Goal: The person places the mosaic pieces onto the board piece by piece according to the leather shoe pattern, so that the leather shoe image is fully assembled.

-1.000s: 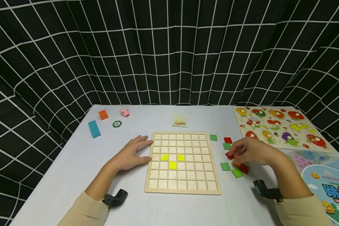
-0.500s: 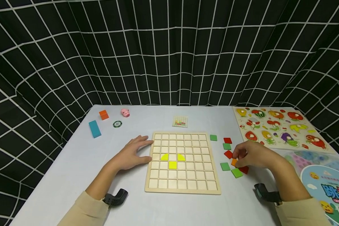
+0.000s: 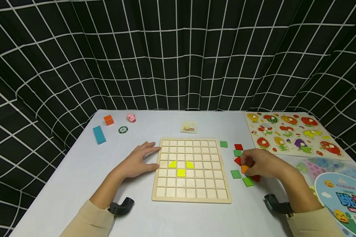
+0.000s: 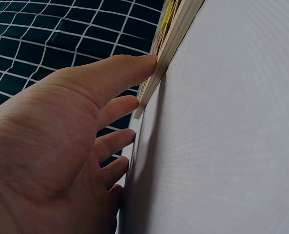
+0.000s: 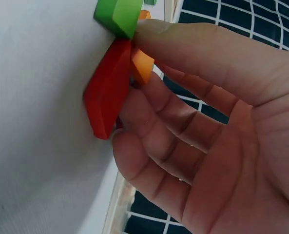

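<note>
A right hand (image 3: pixel 265 164) pinches an orange tile (image 3: pixel 244 169) beside red tiles (image 3: pixel 237 161), while the left hand (image 3: pixel 139 160) rests spread against the wooden board (image 3: pixel 191 197).

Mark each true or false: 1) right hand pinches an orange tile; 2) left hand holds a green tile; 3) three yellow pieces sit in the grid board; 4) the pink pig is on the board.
1) True: the right hand pinches the orange tile.
2) False: the left hand lies flat against the grid board's left edge, holding nothing.
3) True: three yellow pieces sit in it.
4) False: the pink pig stands on the table, far left of the board.
</note>
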Demonstrator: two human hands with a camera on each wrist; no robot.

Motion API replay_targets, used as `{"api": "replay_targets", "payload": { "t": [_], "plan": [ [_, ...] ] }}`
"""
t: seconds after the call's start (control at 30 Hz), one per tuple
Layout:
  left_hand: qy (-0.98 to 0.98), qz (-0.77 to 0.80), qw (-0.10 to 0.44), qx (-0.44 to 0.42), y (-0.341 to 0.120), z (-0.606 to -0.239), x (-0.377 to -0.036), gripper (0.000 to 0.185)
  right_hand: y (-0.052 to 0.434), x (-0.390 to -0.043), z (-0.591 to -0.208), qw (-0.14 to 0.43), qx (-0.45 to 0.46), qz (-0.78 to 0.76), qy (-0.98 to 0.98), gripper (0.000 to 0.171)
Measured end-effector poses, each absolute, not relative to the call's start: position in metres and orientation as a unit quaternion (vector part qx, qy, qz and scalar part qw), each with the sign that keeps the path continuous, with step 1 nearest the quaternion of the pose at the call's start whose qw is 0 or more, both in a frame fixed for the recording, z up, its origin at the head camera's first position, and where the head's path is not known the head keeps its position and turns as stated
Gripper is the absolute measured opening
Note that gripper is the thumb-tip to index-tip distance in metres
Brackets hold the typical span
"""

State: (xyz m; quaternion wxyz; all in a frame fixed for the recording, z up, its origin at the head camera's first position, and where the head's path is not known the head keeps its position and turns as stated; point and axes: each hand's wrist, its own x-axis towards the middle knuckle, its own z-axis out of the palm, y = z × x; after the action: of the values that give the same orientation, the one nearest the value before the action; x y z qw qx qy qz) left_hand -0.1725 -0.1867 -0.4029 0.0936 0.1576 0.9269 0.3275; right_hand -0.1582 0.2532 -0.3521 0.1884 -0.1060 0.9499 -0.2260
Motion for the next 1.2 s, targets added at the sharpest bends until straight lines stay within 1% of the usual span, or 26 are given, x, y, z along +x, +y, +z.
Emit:
{"api": "replay_targets", "payload": {
  "t": [0.17,0.4,0.47,0.63,0.77,0.9,1.07,1.2],
  "plan": [
    [0.926,0.331,0.096,0.156,-0.187,-0.403,-0.172,0.067,0.253,-0.157,-0.351,0.179,-0.112,-0.257,0.943,0.024],
    [0.925,0.33,0.093,0.161,-0.187,-0.402,-0.173,0.066,0.253,-0.159,-0.346,0.133,-0.14,-0.296,0.936,0.012],
    [0.926,0.329,0.093,0.162,-0.187,-0.402,-0.173,0.066,0.247,-0.161,-0.342,0.132,-0.145,-0.316,0.928,0.012],
    [0.927,0.328,0.094,0.156,-0.186,-0.402,-0.171,0.066,0.229,-0.165,-0.33,0.149,-0.146,-0.346,0.915,0.021],
    [0.928,0.328,0.094,0.153,-0.186,-0.401,-0.17,0.066,0.212,-0.17,-0.324,0.143,-0.164,-0.351,0.911,0.023],
    [0.928,0.328,0.094,0.152,-0.186,-0.402,-0.17,0.066,0.194,-0.174,-0.321,0.131,-0.194,-0.363,0.902,0.021],
    [0.926,0.33,0.095,0.157,-0.185,-0.402,-0.172,0.066,0.171,-0.177,-0.321,0.134,-0.202,-0.381,0.892,0.013],
    [0.926,0.33,0.094,0.159,-0.186,-0.402,-0.172,0.066,0.151,-0.181,-0.325,0.142,-0.218,-0.39,0.883,0.012]
  ]
}}
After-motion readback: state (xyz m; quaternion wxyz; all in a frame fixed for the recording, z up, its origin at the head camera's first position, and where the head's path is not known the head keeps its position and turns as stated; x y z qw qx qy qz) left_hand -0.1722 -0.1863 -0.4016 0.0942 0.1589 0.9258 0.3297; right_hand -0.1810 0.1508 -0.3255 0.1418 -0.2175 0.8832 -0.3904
